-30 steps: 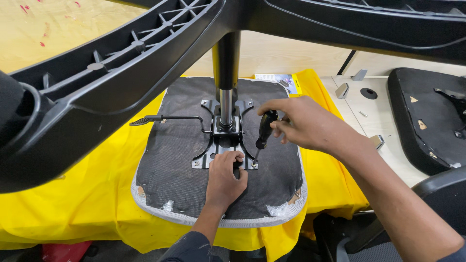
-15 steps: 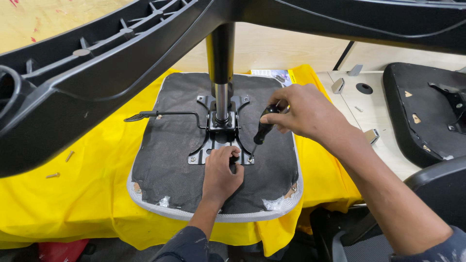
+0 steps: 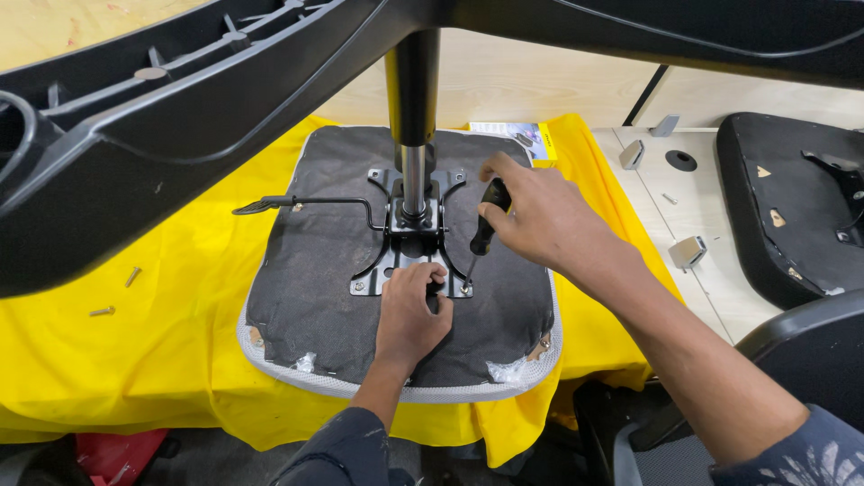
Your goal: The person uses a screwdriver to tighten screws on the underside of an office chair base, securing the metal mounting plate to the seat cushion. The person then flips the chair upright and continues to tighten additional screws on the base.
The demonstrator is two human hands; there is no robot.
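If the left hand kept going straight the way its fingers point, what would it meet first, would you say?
Probably the upright chrome column on the metal mounting plate. The left hand already rests on that plate's near edge, pointing away from the person, though depth is hard to judge.

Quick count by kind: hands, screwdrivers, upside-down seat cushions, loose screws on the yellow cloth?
Hands: 2, left hand and right hand
Screwdrivers: 1, screwdriver in the right hand
Seat cushions: 2, centre seat and spare seat
Loose screws: 2, screw and screw
Total: 7
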